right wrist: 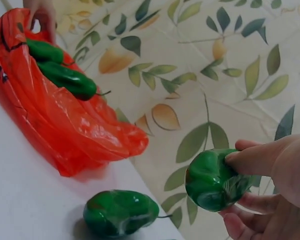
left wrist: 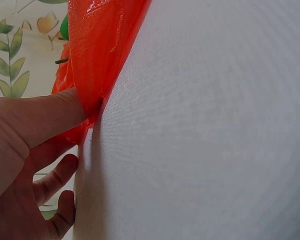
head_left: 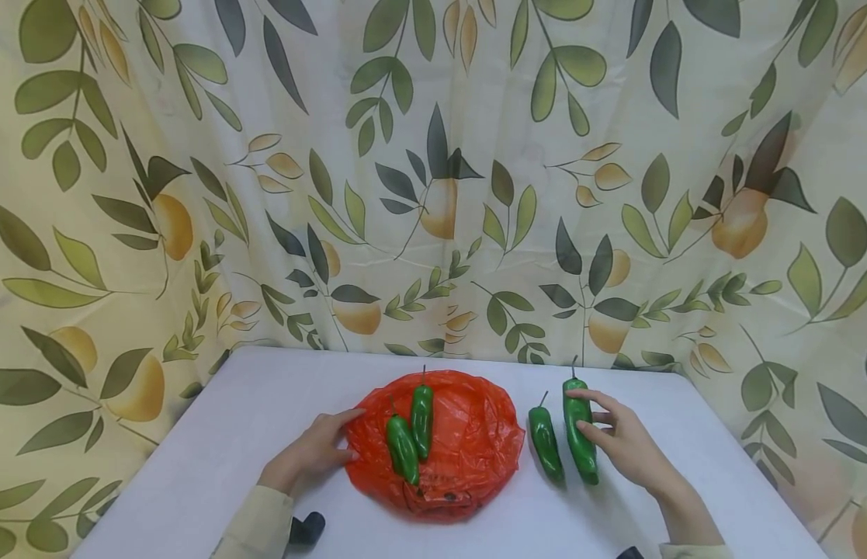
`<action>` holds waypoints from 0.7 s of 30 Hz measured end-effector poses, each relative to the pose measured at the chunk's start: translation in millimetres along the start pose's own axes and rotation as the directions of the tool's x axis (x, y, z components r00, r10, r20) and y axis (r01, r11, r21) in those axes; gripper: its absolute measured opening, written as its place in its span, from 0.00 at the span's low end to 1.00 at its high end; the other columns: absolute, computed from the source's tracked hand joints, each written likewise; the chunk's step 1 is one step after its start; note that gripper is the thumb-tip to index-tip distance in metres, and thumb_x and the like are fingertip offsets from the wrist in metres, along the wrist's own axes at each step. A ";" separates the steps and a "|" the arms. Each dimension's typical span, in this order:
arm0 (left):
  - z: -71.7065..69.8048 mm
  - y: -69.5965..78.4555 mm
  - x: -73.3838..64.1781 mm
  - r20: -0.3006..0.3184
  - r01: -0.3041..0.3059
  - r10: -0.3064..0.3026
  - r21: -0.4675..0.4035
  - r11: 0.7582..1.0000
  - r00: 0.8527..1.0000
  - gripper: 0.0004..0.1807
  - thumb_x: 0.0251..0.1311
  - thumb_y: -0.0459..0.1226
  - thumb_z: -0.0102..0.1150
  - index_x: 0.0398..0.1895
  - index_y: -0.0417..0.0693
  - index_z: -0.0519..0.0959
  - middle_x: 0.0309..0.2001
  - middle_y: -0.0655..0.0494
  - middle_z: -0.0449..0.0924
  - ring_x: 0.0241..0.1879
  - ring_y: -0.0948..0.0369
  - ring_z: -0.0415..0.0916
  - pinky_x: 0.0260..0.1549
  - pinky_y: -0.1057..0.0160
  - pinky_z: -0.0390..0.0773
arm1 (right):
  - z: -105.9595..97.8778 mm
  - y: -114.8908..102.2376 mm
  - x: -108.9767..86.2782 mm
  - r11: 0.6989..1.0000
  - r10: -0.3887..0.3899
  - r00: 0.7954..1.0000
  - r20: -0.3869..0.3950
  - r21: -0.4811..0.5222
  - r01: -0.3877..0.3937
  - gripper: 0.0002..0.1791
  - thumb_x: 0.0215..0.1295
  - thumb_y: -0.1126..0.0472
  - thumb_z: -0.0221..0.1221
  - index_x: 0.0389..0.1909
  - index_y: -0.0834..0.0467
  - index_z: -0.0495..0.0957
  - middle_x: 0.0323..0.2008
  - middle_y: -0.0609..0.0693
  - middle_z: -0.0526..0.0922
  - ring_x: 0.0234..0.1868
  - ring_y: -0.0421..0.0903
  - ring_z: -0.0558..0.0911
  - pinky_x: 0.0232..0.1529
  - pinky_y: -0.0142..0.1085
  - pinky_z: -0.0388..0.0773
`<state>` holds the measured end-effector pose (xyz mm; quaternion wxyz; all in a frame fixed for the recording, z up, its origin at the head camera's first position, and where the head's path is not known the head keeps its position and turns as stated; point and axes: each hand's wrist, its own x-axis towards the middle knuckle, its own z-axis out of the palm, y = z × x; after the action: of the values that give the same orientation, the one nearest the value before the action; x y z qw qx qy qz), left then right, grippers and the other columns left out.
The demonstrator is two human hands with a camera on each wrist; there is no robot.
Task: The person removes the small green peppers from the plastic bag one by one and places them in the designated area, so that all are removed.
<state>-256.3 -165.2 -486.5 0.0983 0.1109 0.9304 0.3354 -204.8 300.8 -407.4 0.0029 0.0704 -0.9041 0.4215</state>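
A red plastic bag [head_left: 468,450] lies spread on the table, with two green peppers [head_left: 403,449] on it. At the bag's left edge, my left hand [head_left: 321,446] holds the plastic; its thumb [left wrist: 55,112] presses the near side in the left wrist view. To the right of the bag, my right hand [head_left: 625,435] pinches a long green pepper [head_left: 580,435] between thumb and fingers. In the right wrist view this held pepper [right wrist: 210,180] shows end-on against the curtain. Another green pepper [head_left: 546,442] lies on the table between the bag and the held one.
The white table [head_left: 293,380] runs back to a curtain [head_left: 475,256] printed with leaves and fruit, which also surrounds both sides. A black wrist-worn device [head_left: 307,529] shows beside the left sleeve [head_left: 258,524].
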 end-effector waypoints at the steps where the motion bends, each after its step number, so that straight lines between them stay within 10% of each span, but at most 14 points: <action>1: 0.0 0.1 0.2 0.000 0.001 -0.001 -0.001 1.000 1.000 0.40 0.51 0.38 0.70 0.69 0.61 0.67 0.63 0.53 0.72 0.64 0.51 0.64 0.63 0.39 0.70 | -1.5 2.2 0.0 1.000 -0.008 1.000 -0.006 -0.001 0.008 0.28 0.68 0.63 0.56 0.68 0.50 0.65 0.71 0.67 0.59 0.61 0.73 0.72 0.48 0.53 0.84; 21: -0.3 -2.2 1.2 0.009 0.007 -0.007 0.002 1.000 1.000 0.41 0.50 0.39 0.71 0.69 0.63 0.66 0.62 0.54 0.72 0.63 0.51 0.65 0.60 0.39 0.72 | -18.6 42.5 1.4 0.997 0.049 0.999 0.009 -0.068 -0.048 0.31 0.69 0.64 0.54 0.72 0.54 0.59 0.71 0.71 0.57 0.59 0.73 0.74 0.51 0.58 0.80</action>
<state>-257.8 -166.7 -487.8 0.1037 0.1094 0.9306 0.3337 -212.8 341.8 -427.8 -0.0100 0.0508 -0.9193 0.3902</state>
